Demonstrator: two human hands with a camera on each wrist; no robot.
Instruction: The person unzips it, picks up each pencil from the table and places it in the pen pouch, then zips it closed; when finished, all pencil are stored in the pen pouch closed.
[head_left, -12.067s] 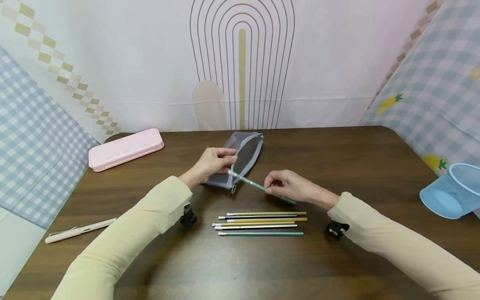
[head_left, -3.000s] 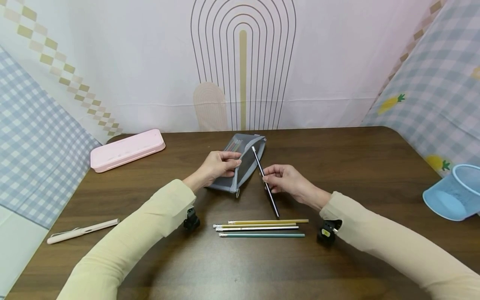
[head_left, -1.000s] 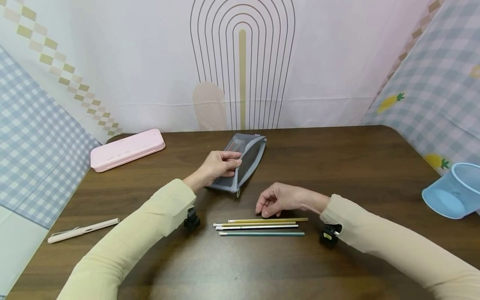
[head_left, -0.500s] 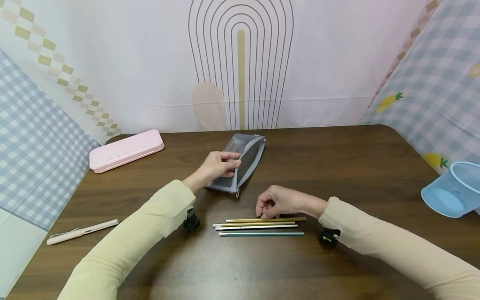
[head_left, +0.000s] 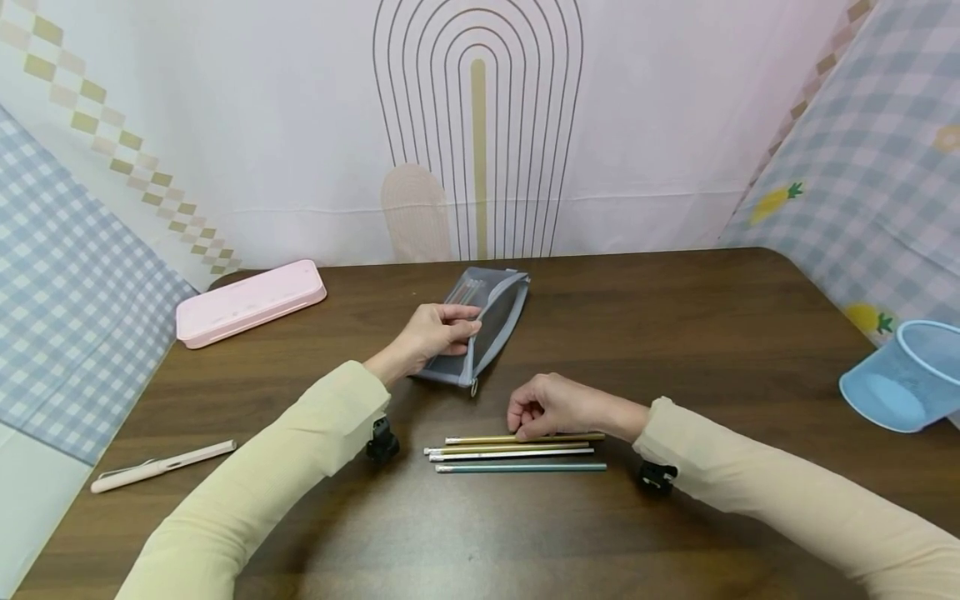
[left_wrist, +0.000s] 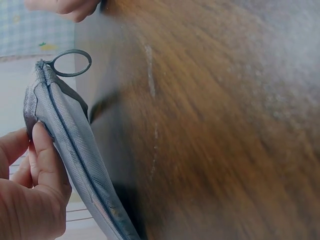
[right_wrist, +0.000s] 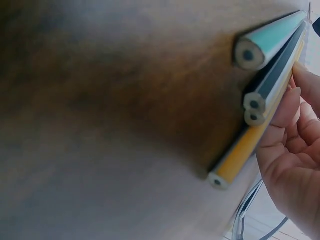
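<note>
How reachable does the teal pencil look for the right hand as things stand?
Probably yes: nothing lies on the teal pencil, and a gap parts it from its neighbours. The right hand is close, but it pinches the farthest gold pencil and would likely have to release that first.

A closed pink case [head_left: 251,303] lies at the far left of the brown worktop [head_left: 675,325], with a pale clipped pen [head_left: 163,467] nearer the front. A light blue container [head_left: 888,390] stands at the right edge. Behind hangs a white cloth [head_left: 300,133] with printed arches.
</note>
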